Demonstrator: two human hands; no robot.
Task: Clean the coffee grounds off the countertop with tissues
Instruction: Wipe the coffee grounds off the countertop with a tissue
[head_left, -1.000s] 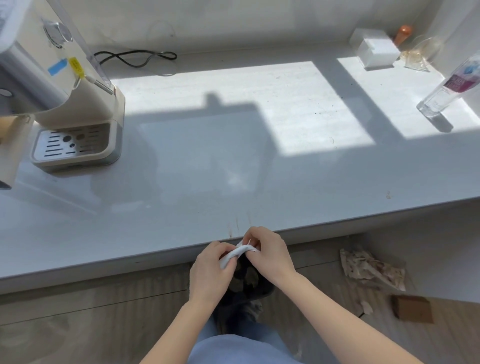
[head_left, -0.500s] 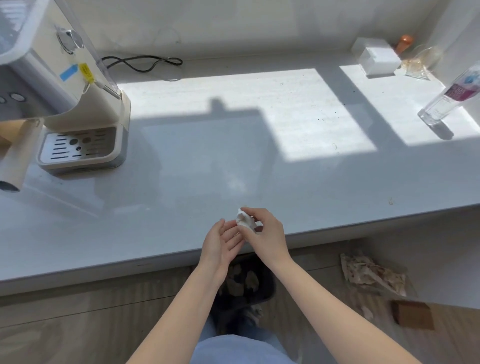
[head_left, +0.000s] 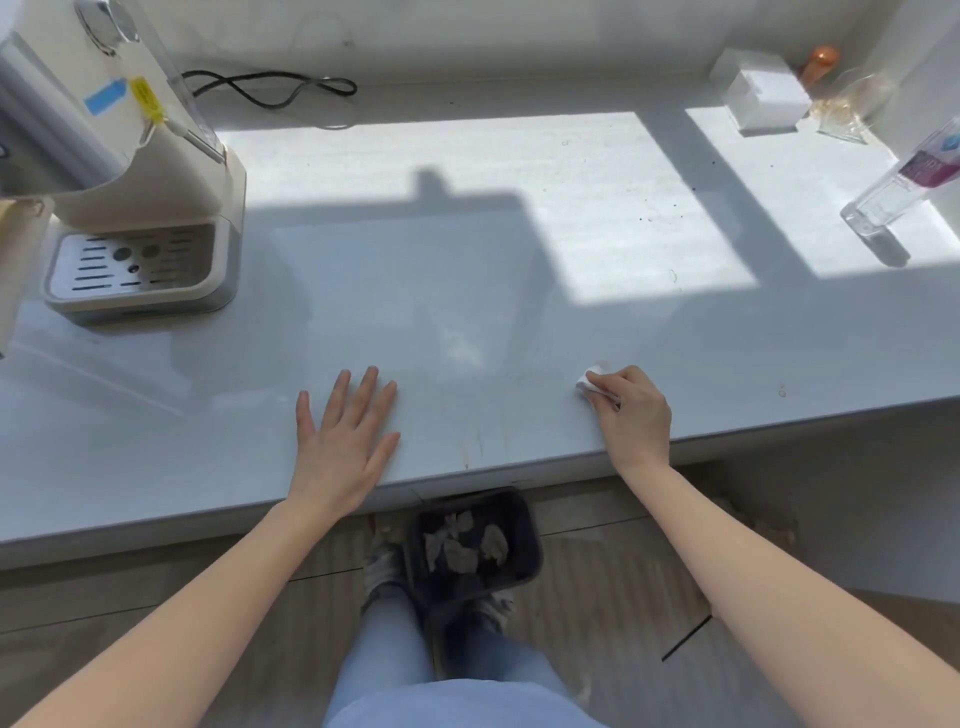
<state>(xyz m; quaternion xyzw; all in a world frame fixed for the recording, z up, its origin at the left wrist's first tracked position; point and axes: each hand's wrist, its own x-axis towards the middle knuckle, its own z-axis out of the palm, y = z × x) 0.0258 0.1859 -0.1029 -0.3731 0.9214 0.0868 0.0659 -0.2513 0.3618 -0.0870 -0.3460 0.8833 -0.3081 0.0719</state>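
Note:
My right hand presses a small folded white tissue onto the grey countertop near its front edge, right of centre. My left hand lies flat on the counter with fingers spread and nothing in it. Faint brown streaks mark the front edge between my hands. A small brown spot sits to the right of my right hand. Scattered dark specks lie in the sunlit patch further back.
A cream coffee machine with a drip tray stands at the back left, a black cable behind it. A white box, a glass and a clear bottle stand at the back right. A dark bin with crumpled tissues sits on the floor.
My hands have parted. The right hand carried the tissue right and set it on the counter; the left hand moved left and went flat on the surface.

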